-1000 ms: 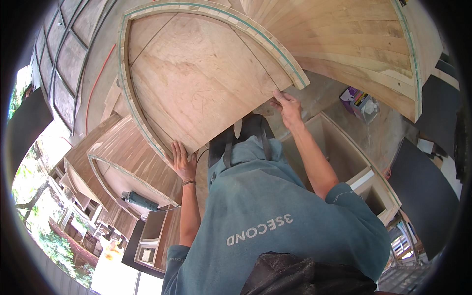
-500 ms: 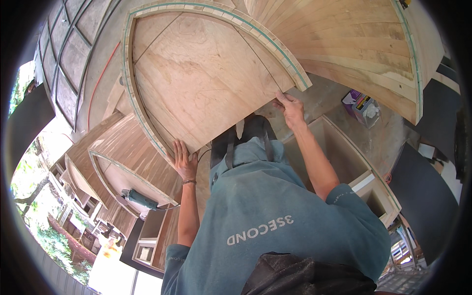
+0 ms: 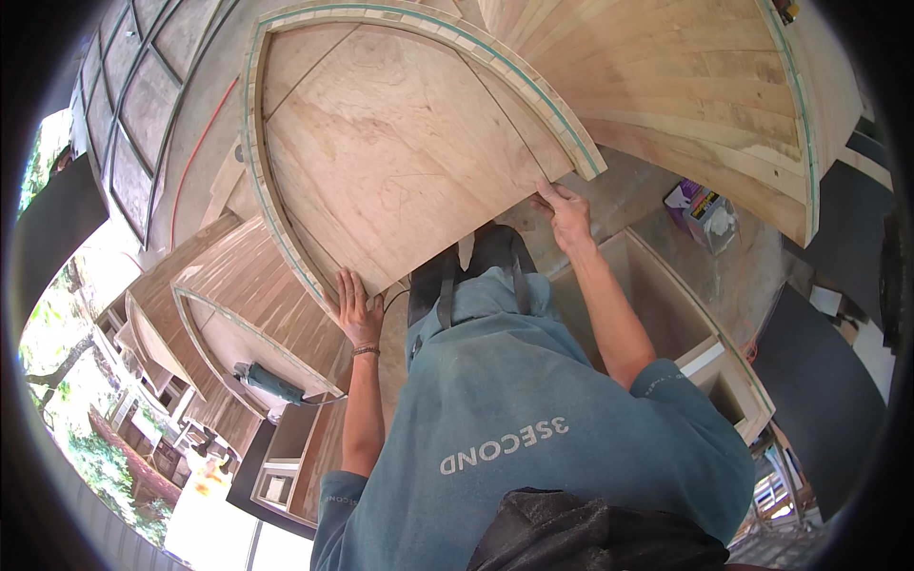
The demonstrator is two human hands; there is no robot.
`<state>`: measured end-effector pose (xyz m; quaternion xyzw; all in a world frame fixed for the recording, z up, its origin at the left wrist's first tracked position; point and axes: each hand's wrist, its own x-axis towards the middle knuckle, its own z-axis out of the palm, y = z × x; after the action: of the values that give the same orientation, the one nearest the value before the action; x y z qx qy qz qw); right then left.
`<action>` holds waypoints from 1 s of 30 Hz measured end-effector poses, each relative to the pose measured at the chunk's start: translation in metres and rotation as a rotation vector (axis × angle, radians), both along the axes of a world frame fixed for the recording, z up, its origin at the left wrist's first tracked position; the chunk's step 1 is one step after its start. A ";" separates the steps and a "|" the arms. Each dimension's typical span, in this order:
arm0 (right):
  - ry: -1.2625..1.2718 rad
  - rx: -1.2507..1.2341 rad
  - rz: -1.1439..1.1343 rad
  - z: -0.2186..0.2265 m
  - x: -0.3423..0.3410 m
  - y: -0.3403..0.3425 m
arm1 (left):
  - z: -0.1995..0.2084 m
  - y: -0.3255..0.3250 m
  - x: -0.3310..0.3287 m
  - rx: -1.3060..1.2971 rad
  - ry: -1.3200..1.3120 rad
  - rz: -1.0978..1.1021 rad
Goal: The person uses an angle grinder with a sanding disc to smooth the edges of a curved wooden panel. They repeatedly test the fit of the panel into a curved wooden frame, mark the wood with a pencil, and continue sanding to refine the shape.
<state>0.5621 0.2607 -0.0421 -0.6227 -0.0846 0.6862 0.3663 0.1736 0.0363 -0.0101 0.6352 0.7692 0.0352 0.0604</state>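
A large pale plywood panel [image 3: 390, 162] lies in front of me, its curved sides set inside a thick wooden rim [image 3: 252, 143] with a green line along it. My left hand [image 3: 357, 311] rests on the near left corner, fingers stretched out flat over the panel and rim. At the near right corner my right hand [image 3: 566, 214] pinches the panel's edge between thumb and fingers. Dark seams run across the panel's far left and right parts. What supports the panel underneath is hidden.
A big curved slatted wooden piece [image 3: 695, 86] stands at the far right. Beside it on the floor sits a box-shaped container [image 3: 703, 214]. A corded power tool [image 3: 269, 383] lies on another curved piece at left. An open wooden cabinet [image 3: 657, 285] is at my right.
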 end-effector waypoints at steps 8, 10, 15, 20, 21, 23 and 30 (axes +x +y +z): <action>0.002 -0.004 -0.006 -0.003 -0.001 -0.003 | 0.002 0.001 0.000 -0.001 0.003 -0.007; 0.006 0.001 -0.009 0.000 -0.002 -0.003 | 0.002 0.000 0.000 -0.004 0.001 -0.006; 0.008 0.004 -0.004 0.003 -0.002 -0.003 | 0.001 0.000 0.001 -0.012 0.004 0.009; 0.017 -0.001 0.005 -0.002 0.001 -0.004 | 0.001 0.000 0.000 -0.023 0.022 0.012; 0.023 0.001 0.011 -0.002 0.000 -0.002 | 0.002 0.001 0.000 -0.032 0.035 0.017; 0.018 0.001 0.012 -0.001 0.000 -0.002 | 0.004 0.002 0.002 -0.022 0.031 0.019; 0.008 -0.010 -0.003 0.000 -0.002 -0.004 | 0.005 0.002 0.002 -0.005 0.032 0.014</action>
<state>0.5603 0.2570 -0.0423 -0.6218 -0.0789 0.6886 0.3647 0.1754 0.0378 -0.0056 0.6302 0.7746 0.0236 0.0492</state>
